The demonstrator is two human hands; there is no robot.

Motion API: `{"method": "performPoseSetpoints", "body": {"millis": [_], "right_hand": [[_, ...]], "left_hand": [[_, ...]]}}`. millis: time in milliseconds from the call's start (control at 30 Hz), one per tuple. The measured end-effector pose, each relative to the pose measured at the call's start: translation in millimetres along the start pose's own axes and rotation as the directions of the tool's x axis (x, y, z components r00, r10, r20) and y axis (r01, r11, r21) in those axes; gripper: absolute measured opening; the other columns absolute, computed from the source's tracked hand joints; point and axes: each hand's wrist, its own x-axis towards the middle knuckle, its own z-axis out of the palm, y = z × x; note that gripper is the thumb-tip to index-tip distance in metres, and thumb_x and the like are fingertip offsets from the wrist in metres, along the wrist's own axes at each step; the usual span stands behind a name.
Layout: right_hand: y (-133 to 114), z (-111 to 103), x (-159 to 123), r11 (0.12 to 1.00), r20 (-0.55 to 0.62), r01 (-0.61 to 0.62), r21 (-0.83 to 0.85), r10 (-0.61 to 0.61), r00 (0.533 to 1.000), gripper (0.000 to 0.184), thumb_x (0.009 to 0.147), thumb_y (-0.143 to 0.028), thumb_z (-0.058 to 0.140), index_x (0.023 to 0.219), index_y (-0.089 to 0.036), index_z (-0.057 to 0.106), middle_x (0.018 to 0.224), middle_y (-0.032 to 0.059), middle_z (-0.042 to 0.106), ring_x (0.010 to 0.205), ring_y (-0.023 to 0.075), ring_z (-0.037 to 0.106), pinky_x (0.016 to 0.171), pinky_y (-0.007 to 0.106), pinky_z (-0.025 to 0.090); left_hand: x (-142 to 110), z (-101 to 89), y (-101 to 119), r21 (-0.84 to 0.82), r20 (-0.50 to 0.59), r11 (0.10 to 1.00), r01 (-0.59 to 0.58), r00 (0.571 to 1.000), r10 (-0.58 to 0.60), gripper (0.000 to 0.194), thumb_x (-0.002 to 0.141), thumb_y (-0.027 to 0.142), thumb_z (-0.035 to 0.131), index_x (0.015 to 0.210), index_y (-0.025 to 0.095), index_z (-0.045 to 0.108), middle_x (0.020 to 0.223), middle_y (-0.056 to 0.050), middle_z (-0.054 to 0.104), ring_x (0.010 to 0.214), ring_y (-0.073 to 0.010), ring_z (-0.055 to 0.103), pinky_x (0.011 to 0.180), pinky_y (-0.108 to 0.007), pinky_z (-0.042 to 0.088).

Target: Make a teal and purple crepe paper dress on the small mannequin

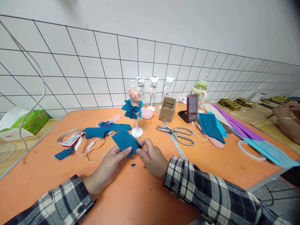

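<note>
My left hand point(114, 162) is closed on a folded piece of teal crepe paper point(123, 139), thumb on top. At the paper's right edge my right hand point(153, 157) is closed in a pinch; a small dark, narrow thing shows at its fingertips, too small to name. A teal scrap point(133, 165) lies on the table just below. Right behind the paper stands a small dress-form mannequin point(137, 132) on a white base, wearing a pink crumpled top and teal petal-like paper. Large scissors point(178, 132) rest to the right, blades pointing left.
Teal strips point(98, 132) and white ribbon point(82, 151) lie left on the orange table point(112, 200). Behind are more mannequins point(154, 84), a pink dish point(147, 113), a cardboard box point(167, 108) and a propped phone point(192, 107). Coloured paper point(243, 131) and another person's hand point(284, 111) are right.
</note>
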Motion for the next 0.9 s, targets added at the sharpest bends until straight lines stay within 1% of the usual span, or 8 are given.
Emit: {"method": "performPoseSetpoints", "body": {"millis": [100, 300, 467, 733, 900], "right_hand": [[0.2, -0.1, 0.2, 1.000, -0.001, 0.003, -0.005, -0.003, 1.000, 0.017, 0.097, -0.040, 0.045, 0.099, -0.024, 0.039, 0.054, -0.0101, 0.042, 0.048, 0.0134, 0.053, 0.048, 0.021, 0.031], [2.6, 0.2, 0.9, 1.000, -0.019, 0.000, -0.028, -0.001, 1.000, 0.014, 0.099, -0.038, 0.041, 0.101, -0.024, 0.041, 0.057, -0.0092, 0.043, 0.050, 0.0133, 0.053, 0.052, 0.022, 0.036], [3.2, -0.1, 0.1, 1.000, 0.021, 0.012, -0.025, -0.011, 1.000, 0.018, 0.099, -0.041, 0.043, 0.102, -0.024, 0.040, 0.057, -0.0088, 0.047, 0.051, 0.0134, 0.054, 0.050, 0.022, 0.033], [4.1, -1.2, 1.2, 0.999, 0.030, 0.017, -0.030, -0.016, 0.999, 0.017, 0.099, -0.040, 0.042, 0.103, -0.024, 0.039, 0.057, -0.0093, 0.046, 0.050, 0.0131, 0.053, 0.050, 0.022, 0.031], [2.5, -2.9, 1.8, 1.000, 0.039, 0.008, -0.022, -0.007, 0.999, 0.016, 0.098, -0.039, 0.043, 0.101, -0.024, 0.038, 0.056, -0.0099, 0.044, 0.049, 0.0130, 0.052, 0.050, 0.022, 0.028]], "left_hand": [[-0.3, 0.1, 0.0, 0.003, 0.006, 1.000, -0.004, 1.000, 0.004, 0.017, 0.082, 0.030, 0.075, 0.093, 0.018, 0.076, 0.106, -0.009, 0.077, 0.097, -0.0249, 0.070, 0.090, -0.035, 0.052], [0.8, 0.5, 0.0, 0.004, 0.014, 1.000, 0.004, 1.000, -0.004, 0.021, 0.084, 0.029, 0.073, 0.102, 0.017, 0.076, 0.113, -0.010, 0.075, 0.102, -0.0233, 0.069, 0.096, -0.034, 0.050], [0.7, -1.1, -0.3, 0.015, 0.006, 1.000, 0.020, 1.000, -0.020, 0.024, 0.083, 0.031, 0.074, 0.102, 0.017, 0.075, 0.114, -0.012, 0.075, 0.103, -0.0263, 0.069, 0.095, -0.037, 0.051], [3.0, -0.7, -1.1, 0.086, -0.016, 0.996, -0.003, 1.000, 0.005, 0.022, 0.080, 0.033, 0.077, 0.096, 0.017, 0.077, 0.108, -0.012, 0.077, 0.099, -0.0266, 0.071, 0.093, -0.036, 0.052], [4.2, -5.7, -5.8, 0.152, -0.005, 0.988, -0.001, 1.000, 0.002, 0.027, 0.079, 0.034, 0.077, 0.101, 0.017, 0.077, 0.111, -0.012, 0.076, 0.101, -0.0279, 0.070, 0.096, -0.039, 0.051]]}}
